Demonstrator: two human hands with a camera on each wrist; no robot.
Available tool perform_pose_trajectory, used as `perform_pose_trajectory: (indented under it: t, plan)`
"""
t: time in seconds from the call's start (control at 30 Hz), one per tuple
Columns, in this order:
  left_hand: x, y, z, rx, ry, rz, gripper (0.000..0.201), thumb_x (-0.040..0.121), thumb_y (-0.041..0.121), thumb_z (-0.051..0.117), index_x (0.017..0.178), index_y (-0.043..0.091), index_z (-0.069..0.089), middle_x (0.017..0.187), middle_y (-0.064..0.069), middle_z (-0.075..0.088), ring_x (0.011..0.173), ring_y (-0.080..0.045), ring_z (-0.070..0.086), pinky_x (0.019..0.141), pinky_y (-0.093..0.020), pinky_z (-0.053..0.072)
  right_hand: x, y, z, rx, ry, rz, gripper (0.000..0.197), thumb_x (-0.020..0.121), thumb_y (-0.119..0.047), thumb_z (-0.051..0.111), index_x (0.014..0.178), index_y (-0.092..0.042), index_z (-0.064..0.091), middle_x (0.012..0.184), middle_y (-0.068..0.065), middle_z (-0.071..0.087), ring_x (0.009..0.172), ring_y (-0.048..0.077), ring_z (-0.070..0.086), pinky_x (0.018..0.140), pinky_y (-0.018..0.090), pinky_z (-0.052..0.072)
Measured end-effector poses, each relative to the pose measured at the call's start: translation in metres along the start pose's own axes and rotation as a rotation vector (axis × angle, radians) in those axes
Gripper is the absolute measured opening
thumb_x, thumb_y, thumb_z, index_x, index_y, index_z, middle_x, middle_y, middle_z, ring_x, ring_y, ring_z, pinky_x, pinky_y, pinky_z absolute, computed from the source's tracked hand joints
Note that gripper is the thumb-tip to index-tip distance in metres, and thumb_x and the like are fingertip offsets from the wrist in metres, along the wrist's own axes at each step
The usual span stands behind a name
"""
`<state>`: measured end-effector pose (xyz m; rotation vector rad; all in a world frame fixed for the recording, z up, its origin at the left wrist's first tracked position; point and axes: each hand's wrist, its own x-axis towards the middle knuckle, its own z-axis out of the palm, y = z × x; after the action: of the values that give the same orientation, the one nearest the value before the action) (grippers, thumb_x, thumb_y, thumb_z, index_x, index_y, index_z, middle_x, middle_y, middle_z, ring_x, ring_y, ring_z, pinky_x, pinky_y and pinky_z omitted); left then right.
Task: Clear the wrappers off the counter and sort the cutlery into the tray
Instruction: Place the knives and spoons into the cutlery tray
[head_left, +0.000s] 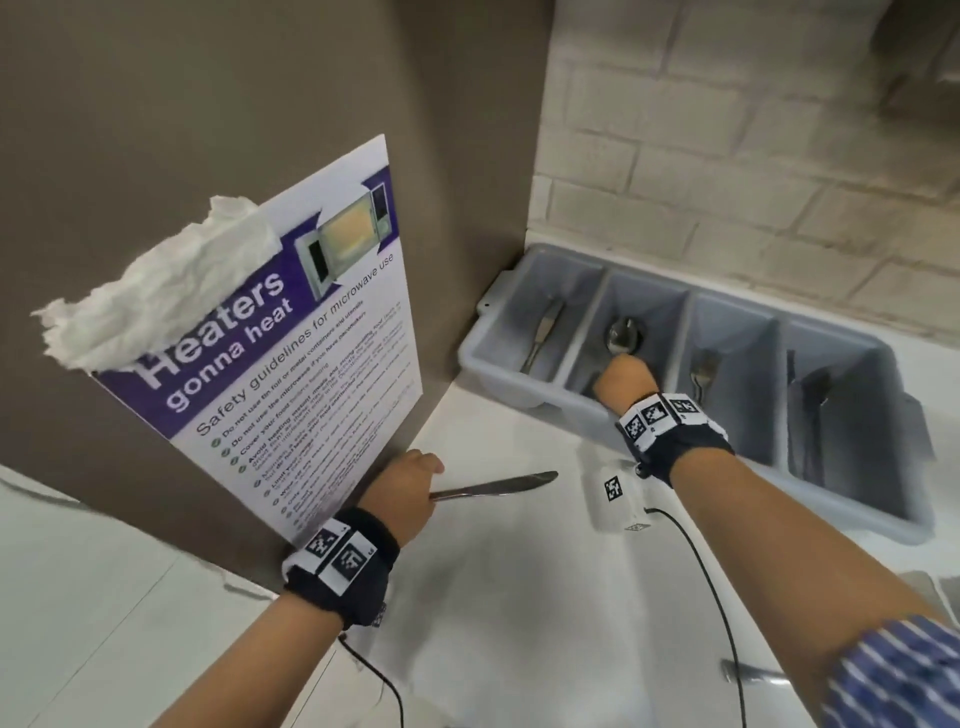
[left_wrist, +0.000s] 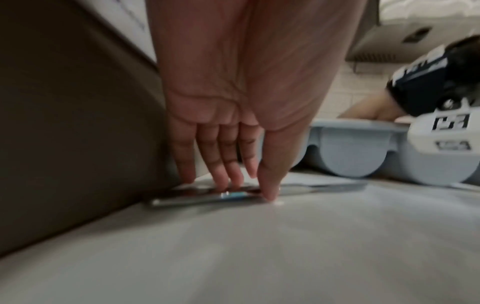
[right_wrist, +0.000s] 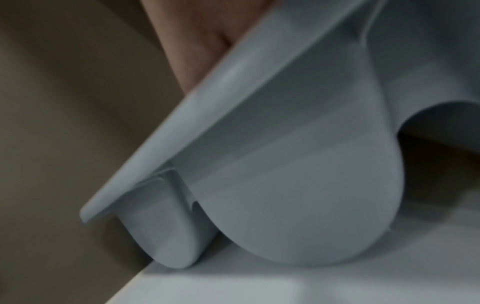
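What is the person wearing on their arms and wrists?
Each wrist has a dark band covered in black-and-white square code tags: left wrist band, right wrist band. A thin black cable trails from each. A white camera box hangs under the right wrist. A blue-and-white striped sleeve covers the right upper arm.

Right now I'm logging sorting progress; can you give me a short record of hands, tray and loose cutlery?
left hand: fingers pinching the knife on the counter
right hand: reaching into the tray, second slot from left, at the spoon; grip hidden
tray contents: a utensil in each slot
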<state>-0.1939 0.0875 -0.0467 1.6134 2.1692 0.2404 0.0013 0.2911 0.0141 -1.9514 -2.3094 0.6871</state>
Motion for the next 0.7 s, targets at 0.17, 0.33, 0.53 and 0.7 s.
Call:
perform_pose_trajectory:
  t: [0.17,0.33,0.53,0.7]
  plan:
    - [0.000,-0.007,0.008,0.186,-0.057,0.043,0.024,0.089,0.011,0.054,0.113,0.010,0.058,0.110,-0.011,0.065,0.104,-0.025,0.061,0.093,-0.034,0.050,-0.042,0.014,-0.003,0.178,0.292,-0.250,0.031,0.081,-0.004,0.054,0.111,-0.003,0.063,0.118,0.022,0.061,0.108,0.040,0.055,0.095,0.043,0.047]
    - [-0.022,0.001,0.005,0.171,-0.032,0.102,0.015,0.095,0.015,0.047,0.105,0.008,0.055,0.093,-0.005,0.049,0.085,-0.030,0.064,0.077,-0.037,0.051,-0.119,0.052,0.010,0.107,0.478,-0.369,0.012,0.078,-0.004,0.060,0.085,-0.010,0.067,0.087,0.010,0.065,0.083,0.031,0.055,0.076,0.041,0.044]
    - [-0.044,0.034,-0.036,-0.432,0.083,0.291,0.030,0.094,0.015,0.048,0.095,0.045,0.047,0.090,0.016,0.051,0.077,0.004,0.053,0.073,-0.006,0.042,-0.182,0.113,0.034,0.088,0.431,-0.169,0.009,0.077,-0.008,0.067,0.084,-0.013,0.066,0.073,0.003,0.065,0.067,0.025,0.061,0.067,0.034,0.047]
    - [0.031,0.093,-0.065,-0.611,0.261,0.234,0.038,0.090,-0.001,0.049,0.120,0.022,0.050,0.101,-0.001,0.055,0.083,-0.015,0.056,0.082,-0.032,0.046,-0.216,0.159,0.047,-0.002,0.346,0.087,0.013,0.079,-0.013,0.066,0.091,-0.010,0.064,0.078,0.011,0.071,0.059,0.032,0.066,0.053,0.031,0.047]
